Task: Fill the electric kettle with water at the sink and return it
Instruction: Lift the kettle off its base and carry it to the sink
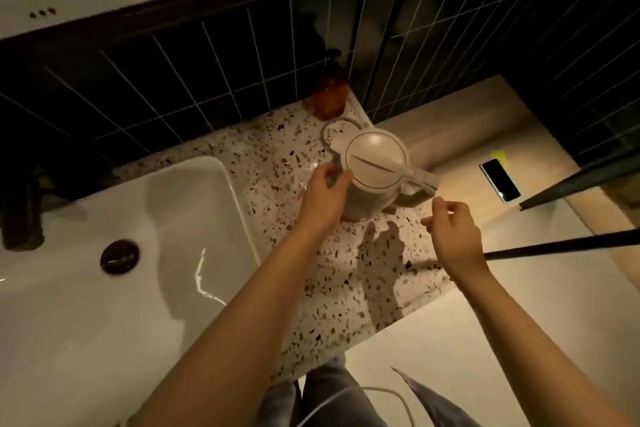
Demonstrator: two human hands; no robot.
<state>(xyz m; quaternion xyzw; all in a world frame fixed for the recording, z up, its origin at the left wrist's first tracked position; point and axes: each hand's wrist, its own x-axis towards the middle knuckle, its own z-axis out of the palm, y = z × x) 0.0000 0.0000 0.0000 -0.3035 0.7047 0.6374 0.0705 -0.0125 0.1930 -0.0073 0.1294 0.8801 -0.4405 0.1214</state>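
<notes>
A cream electric kettle (375, 163) stands upright on the speckled terrazzo counter (349, 270), lid closed, handle pointing right. A grey cord (332, 126) loops behind it. My left hand (325, 191) is at the kettle's left side, fingers pinched on the cord near the spout. My right hand (452, 230) hovers just below the handle, fingers loosely curled and apart, holding nothing. The white sink basin (194, 218) lies to the left with a dark drain plug (119, 256).
A dark faucet (20, 215) stands at the sink's left. An amber pump bottle (329, 95) sits behind the kettle by the tiled wall. A phone (500, 180) lies on the wooden ledge to the right. Black metal bars (561, 246) cross on the right.
</notes>
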